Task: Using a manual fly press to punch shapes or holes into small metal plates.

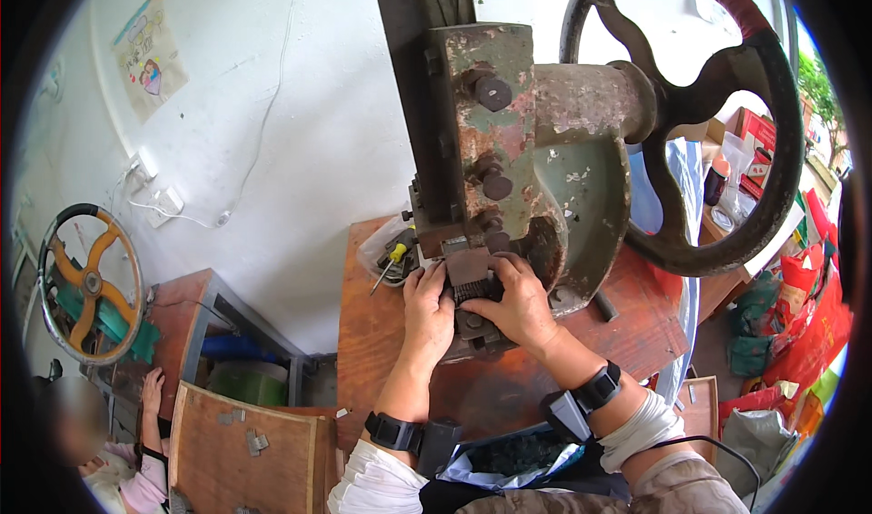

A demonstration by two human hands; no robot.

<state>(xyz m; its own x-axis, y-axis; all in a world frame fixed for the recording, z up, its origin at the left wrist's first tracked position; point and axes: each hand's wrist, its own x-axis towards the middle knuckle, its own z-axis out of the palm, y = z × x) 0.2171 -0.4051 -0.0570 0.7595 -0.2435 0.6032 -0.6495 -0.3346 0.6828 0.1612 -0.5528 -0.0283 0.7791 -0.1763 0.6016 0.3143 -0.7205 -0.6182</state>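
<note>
Both of my hands are at the foot of a worn green-grey hand press (495, 133), under its ram. A small brown flat piece (468, 266) lies between my fingertips, with a row of thin grey metal teeth (471, 290) just below it. My left hand (429, 314) grips the left side of this piece, fingers curled and thumb near the teeth. From the right, my right hand (518, 305) closes on it, index finger over its upper edge and thumb by the teeth. The die beneath is partly hidden by my hands.
The press's large handwheel (783, 96) stands at right. On the wooden table (372, 282), a yellow-handled screwdriver (391, 264) leans at a clear tub (371, 246). A wooden tray (209, 459) holds small metal pieces. Another person's hand (153, 390) rests near a second wheel (91, 282) at left.
</note>
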